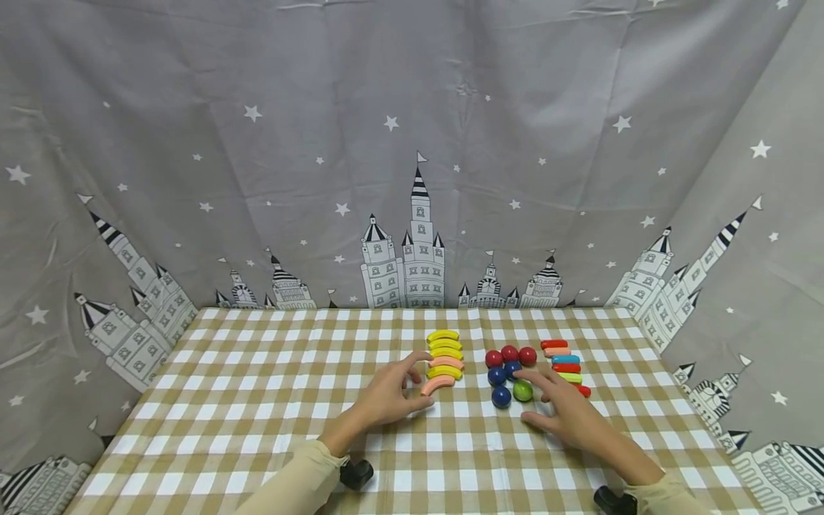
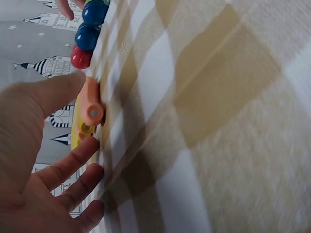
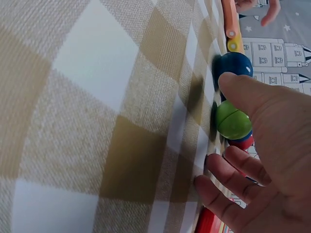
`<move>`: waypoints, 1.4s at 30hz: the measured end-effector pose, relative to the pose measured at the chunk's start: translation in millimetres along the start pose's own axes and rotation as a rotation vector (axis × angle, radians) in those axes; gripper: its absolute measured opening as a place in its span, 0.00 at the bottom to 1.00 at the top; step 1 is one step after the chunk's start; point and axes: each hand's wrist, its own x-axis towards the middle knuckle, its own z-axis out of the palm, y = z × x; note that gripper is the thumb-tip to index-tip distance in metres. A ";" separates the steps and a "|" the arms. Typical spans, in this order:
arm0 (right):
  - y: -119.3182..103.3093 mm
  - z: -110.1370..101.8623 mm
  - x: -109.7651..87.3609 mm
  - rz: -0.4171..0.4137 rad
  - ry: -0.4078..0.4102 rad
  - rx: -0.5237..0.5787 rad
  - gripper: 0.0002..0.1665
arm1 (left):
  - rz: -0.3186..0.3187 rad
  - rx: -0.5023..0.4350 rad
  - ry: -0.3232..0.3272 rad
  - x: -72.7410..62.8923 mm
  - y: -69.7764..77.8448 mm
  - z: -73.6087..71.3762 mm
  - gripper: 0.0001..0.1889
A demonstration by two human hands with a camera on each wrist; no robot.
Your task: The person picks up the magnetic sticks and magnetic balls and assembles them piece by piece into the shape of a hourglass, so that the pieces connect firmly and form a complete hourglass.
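My left hand [image 1: 386,393] is at the left of a column of curved yellow pieces [image 1: 444,335] and pink pieces [image 1: 438,384], its fingers loosely spread. In the left wrist view, thumb and fingers stand apart on either side of the nearest pink piece [image 2: 90,102]. Close at the right of a green ball [image 1: 523,390], my right hand [image 1: 569,411] has its thumb and fingers spread, gripping nothing. Its index finger overlaps a blue ball [image 1: 511,369] in the head view. The right wrist view shows the green ball [image 3: 232,120] just beyond the thumb.
Red balls [image 1: 510,354] line up behind the blue ones. Straight coloured sticks [image 1: 566,359] form a column at the right, partly hidden by the right hand. A checked cloth [image 1: 257,400] covers the table, and a grey castle-print curtain [image 1: 309,179] hangs behind it.
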 end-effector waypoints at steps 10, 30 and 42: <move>-0.5 2.0 2.4 -0.011 0.039 0.025 0.27 | 0.020 0.034 0.099 7.2 3.3 15.0 0.26; 1.5 5.2 6.4 -0.026 0.067 0.028 0.23 | 0.067 0.182 0.014 5.5 14.8 14.8 0.18; 2.3 6.3 6.0 -0.045 0.069 0.035 0.23 | 0.117 0.189 -0.134 14.5 32.2 16.0 0.12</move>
